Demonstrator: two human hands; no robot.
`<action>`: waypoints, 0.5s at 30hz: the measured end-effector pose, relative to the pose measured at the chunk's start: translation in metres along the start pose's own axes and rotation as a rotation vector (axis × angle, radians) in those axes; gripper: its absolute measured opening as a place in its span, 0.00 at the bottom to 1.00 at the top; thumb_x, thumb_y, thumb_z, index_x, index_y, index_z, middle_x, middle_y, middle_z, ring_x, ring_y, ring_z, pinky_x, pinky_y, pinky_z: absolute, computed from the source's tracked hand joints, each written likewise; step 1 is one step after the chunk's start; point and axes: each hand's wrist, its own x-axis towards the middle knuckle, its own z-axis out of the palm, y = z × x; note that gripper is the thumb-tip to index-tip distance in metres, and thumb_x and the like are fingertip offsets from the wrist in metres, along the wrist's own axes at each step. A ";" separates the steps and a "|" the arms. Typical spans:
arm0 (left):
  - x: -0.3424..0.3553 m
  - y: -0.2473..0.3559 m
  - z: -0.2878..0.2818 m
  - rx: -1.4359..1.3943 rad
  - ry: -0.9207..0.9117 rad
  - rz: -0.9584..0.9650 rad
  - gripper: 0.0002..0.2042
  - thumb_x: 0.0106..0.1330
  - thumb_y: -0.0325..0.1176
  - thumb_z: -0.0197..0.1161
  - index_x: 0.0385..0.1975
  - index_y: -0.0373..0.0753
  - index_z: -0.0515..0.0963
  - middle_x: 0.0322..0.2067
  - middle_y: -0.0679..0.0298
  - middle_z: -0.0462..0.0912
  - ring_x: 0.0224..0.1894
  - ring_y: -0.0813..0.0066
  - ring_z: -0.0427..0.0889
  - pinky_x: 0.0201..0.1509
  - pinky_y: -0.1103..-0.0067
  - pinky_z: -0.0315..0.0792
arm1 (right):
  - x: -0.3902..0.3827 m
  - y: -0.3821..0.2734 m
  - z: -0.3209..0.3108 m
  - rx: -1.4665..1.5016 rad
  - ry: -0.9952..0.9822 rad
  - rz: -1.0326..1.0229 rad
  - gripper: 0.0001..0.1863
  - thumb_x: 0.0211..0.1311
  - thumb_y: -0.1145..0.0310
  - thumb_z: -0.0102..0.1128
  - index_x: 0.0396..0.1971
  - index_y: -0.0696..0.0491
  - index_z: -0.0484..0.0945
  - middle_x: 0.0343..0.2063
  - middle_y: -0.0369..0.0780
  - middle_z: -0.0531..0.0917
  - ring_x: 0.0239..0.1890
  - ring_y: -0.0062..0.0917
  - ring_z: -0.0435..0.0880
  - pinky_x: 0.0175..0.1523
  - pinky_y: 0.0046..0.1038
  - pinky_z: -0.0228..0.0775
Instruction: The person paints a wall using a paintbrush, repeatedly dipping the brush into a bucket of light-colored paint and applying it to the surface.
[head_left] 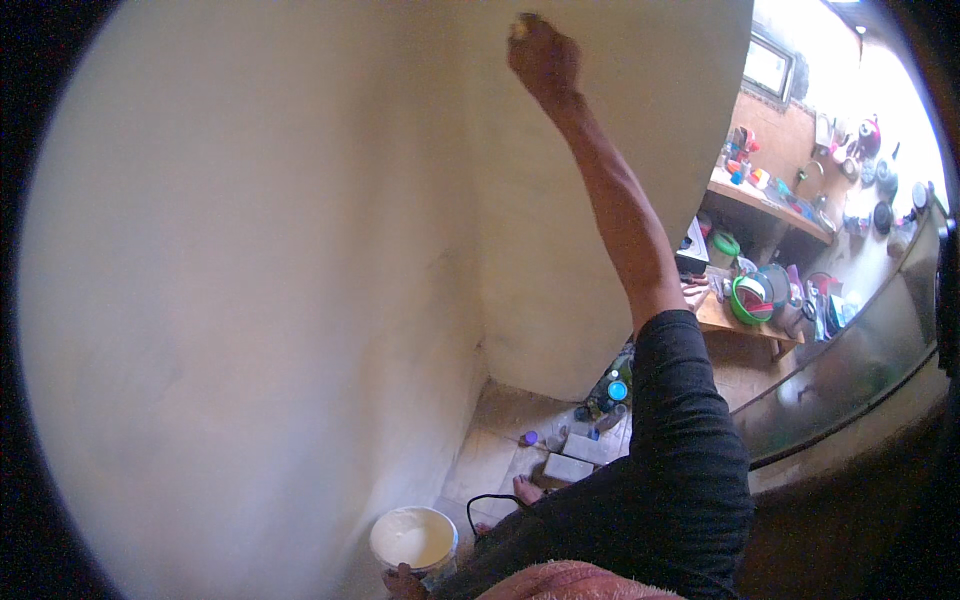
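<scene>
Right hand (545, 62) raised, left hand (405, 583) holds one bucket (383, 553) (blocks (568, 468): two).

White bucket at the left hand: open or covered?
Open: no lid covers the white bucket; pale contents show inside its round rim.

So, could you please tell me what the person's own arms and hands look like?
The right arm wears a plain, very dark, creased sleeve that ends around the elbow, leaving the right forearm bare. The right hand shows no glove, and no watch or marking is visible. The left hand also looks gloveless; its sleeve cannot be made out.
</scene>
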 end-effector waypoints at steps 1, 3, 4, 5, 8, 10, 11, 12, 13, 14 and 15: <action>0.003 0.003 0.001 -0.004 -0.014 0.000 0.14 0.51 0.36 0.57 0.31 0.32 0.69 0.25 0.57 0.76 0.22 0.65 0.74 0.18 0.73 0.71 | 0.001 -0.001 -0.001 0.092 0.033 -0.008 0.14 0.55 0.60 0.55 0.37 0.52 0.78 0.29 0.44 0.82 0.30 0.39 0.82 0.37 0.38 0.74; 0.004 0.005 0.001 -0.002 -0.041 -0.010 0.14 0.51 0.37 0.57 0.31 0.33 0.69 0.25 0.57 0.76 0.21 0.65 0.74 0.18 0.73 0.71 | 0.002 0.003 -0.005 0.276 0.100 -0.027 0.12 0.52 0.61 0.56 0.33 0.52 0.78 0.25 0.41 0.82 0.25 0.39 0.81 0.35 0.39 0.74; 0.006 0.007 0.002 -0.006 -0.046 -0.011 0.14 0.52 0.38 0.57 0.31 0.33 0.69 0.25 0.58 0.76 0.21 0.65 0.74 0.18 0.73 0.70 | 0.002 0.012 -0.010 0.240 0.090 0.030 0.12 0.53 0.60 0.57 0.32 0.52 0.79 0.26 0.42 0.82 0.26 0.36 0.82 0.35 0.36 0.74; 0.006 0.006 -0.001 -0.007 -0.049 -0.020 0.14 0.52 0.38 0.57 0.30 0.34 0.69 0.25 0.58 0.76 0.20 0.66 0.73 0.18 0.73 0.70 | 0.002 0.025 -0.015 0.211 0.077 0.084 0.12 0.53 0.59 0.58 0.31 0.52 0.80 0.26 0.43 0.83 0.27 0.34 0.82 0.35 0.34 0.74; 0.016 0.003 0.002 -0.003 -0.107 -0.021 0.14 0.53 0.40 0.56 0.30 0.35 0.70 0.24 0.59 0.77 0.19 0.66 0.73 0.17 0.73 0.69 | 0.003 0.125 -0.050 -0.068 0.189 -0.107 0.11 0.56 0.60 0.59 0.30 0.51 0.82 0.27 0.41 0.84 0.27 0.29 0.83 0.34 0.29 0.74; 0.012 -0.001 -0.005 -0.012 -0.104 -0.043 0.14 0.54 0.42 0.56 0.29 0.36 0.70 0.24 0.60 0.77 0.18 0.67 0.72 0.17 0.73 0.68 | -0.005 0.139 -0.105 -0.276 0.200 -0.123 0.10 0.57 0.61 0.57 0.30 0.49 0.83 0.27 0.38 0.84 0.28 0.27 0.83 0.33 0.26 0.73; 0.013 -0.001 -0.005 -0.015 -0.115 -0.048 0.14 0.55 0.42 0.56 0.29 0.36 0.70 0.24 0.60 0.78 0.18 0.67 0.72 0.17 0.73 0.68 | -0.008 0.144 -0.137 -0.185 0.204 -0.041 0.09 0.56 0.62 0.57 0.30 0.49 0.83 0.28 0.37 0.84 0.29 0.25 0.83 0.33 0.26 0.73; 0.015 -0.002 -0.003 -0.015 -0.135 -0.052 0.14 0.55 0.43 0.56 0.29 0.37 0.70 0.24 0.61 0.78 0.17 0.67 0.72 0.17 0.73 0.67 | -0.010 0.156 -0.166 -0.102 0.207 0.039 0.08 0.55 0.63 0.58 0.30 0.48 0.83 0.29 0.36 0.84 0.30 0.24 0.83 0.33 0.26 0.73; 0.017 -0.002 -0.002 -0.013 -0.153 -0.055 0.14 0.55 0.44 0.56 0.29 0.37 0.71 0.24 0.61 0.78 0.17 0.68 0.72 0.16 0.73 0.67 | -0.012 0.185 -0.186 -0.284 0.251 -0.053 0.08 0.54 0.63 0.59 0.30 0.48 0.83 0.29 0.36 0.84 0.29 0.24 0.83 0.33 0.26 0.74; 0.022 -0.001 0.005 -0.009 -0.198 -0.056 0.14 0.56 0.44 0.55 0.28 0.38 0.71 0.24 0.61 0.78 0.16 0.68 0.71 0.16 0.73 0.67 | -0.007 0.212 -0.215 -0.486 0.296 -0.161 0.08 0.53 0.63 0.59 0.29 0.48 0.83 0.28 0.36 0.84 0.28 0.24 0.84 0.33 0.26 0.74; 0.021 -0.002 0.004 -0.006 -0.206 -0.064 0.14 0.56 0.45 0.55 0.28 0.38 0.71 0.24 0.62 0.78 0.16 0.68 0.71 0.16 0.73 0.66 | -0.008 0.222 -0.226 -0.473 0.358 -0.167 0.08 0.54 0.62 0.60 0.30 0.48 0.83 0.28 0.36 0.84 0.27 0.24 0.83 0.33 0.25 0.74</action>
